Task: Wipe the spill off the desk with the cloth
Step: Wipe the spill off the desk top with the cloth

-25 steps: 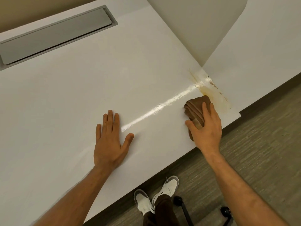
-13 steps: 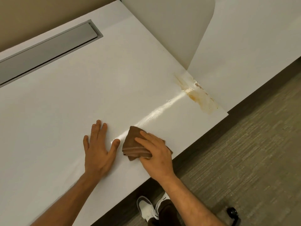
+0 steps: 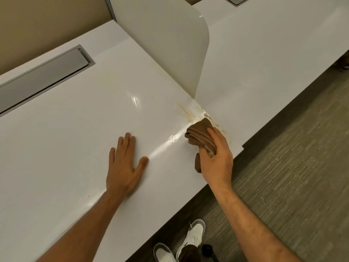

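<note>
My right hand [image 3: 217,159] has a closed grip on the brown cloth [image 3: 198,133], pressed onto the spill [image 3: 190,114] at the divider's base. Left hand [image 3: 123,167] flat on table [image 3: 66,129], fingers straight.

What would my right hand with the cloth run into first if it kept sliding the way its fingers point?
Probably the brownish spill just past the cloth, then the foot of the white divider; the right hand points there.

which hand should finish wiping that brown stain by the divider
The right hand: it already holds the cloth at the edge of the spill. The left hand lies flat on the desk, farther away.
</note>
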